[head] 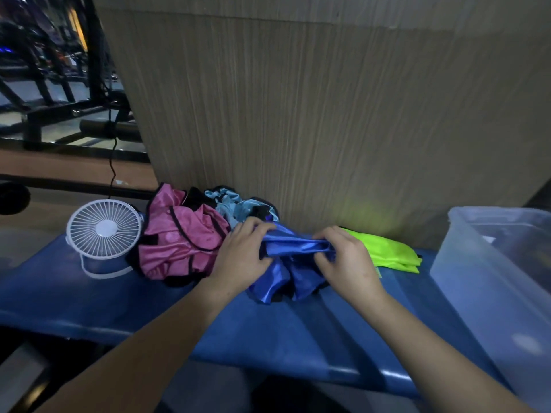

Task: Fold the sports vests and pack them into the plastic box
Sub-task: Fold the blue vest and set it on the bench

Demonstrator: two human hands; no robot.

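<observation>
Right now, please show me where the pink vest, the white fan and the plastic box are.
pink vest [176, 242]: head view, middle of the crumpled fabric.
white fan [103, 228]: head view, centre hub of the grille.
plastic box [465, 263]: head view, near side wall.

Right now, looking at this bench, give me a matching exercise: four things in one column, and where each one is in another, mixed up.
Things:
1. blue vest
2. pink vest
3. green vest
4. plastic box

Places:
A. far right end of the bench
B. held in both hands
C. next to the white fan
D. lying flat between the hands and the box

Pairs: 1-B, 2-C, 3-D, 4-A
</observation>
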